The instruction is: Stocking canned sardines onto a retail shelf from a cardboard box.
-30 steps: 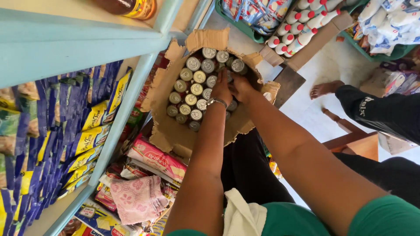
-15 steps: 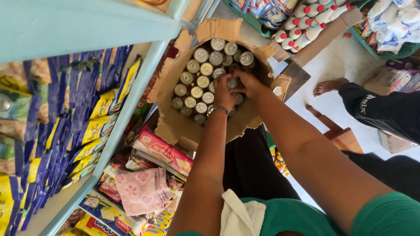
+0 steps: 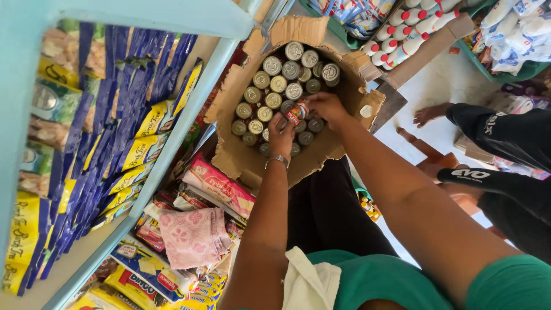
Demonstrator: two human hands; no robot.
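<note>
1. The can [image 3: 296,111] is small, with a red label and a silver top. It is tilted, part-way lifted out of the box [image 3: 229,92], near the middle of the packed cans [image 3: 270,86], leaning toward the right hand.

2. The right hand [image 3: 326,106] has its fingers curled round the can's upper end. The grip looks closed, but how firmly cannot be told, since the fingers hide the far side.

3. The left hand [image 3: 280,136] rests inside the box just beside the can, fingers bent over the neighbouring cans. Whether it grips one cannot be told. A metal bracelet [image 3: 276,161] sits on that wrist.

4. Risk: the can is held by one end only and is tilted. It could slip and drop onto the tops below, denting them or knocking the rows askew.

5. Risk: the cans stand tight together. Pulling one at an angle could drag a neighbour up with it, and that neighbour could topple.

6. Risk: the box is torn and its flaps are ragged. It appears to lean against the person's lap and the shelf [image 3: 172,138], so pressure from either hand could tip it and spill the cans.

7. Around it: blue and yellow packets [image 3: 126,143] on the shelf, a pink cloth [image 3: 194,235] on packets below, white bottles [image 3: 402,40] with red caps beyond the box, and another person's legs [image 3: 493,149] at the right.
</note>
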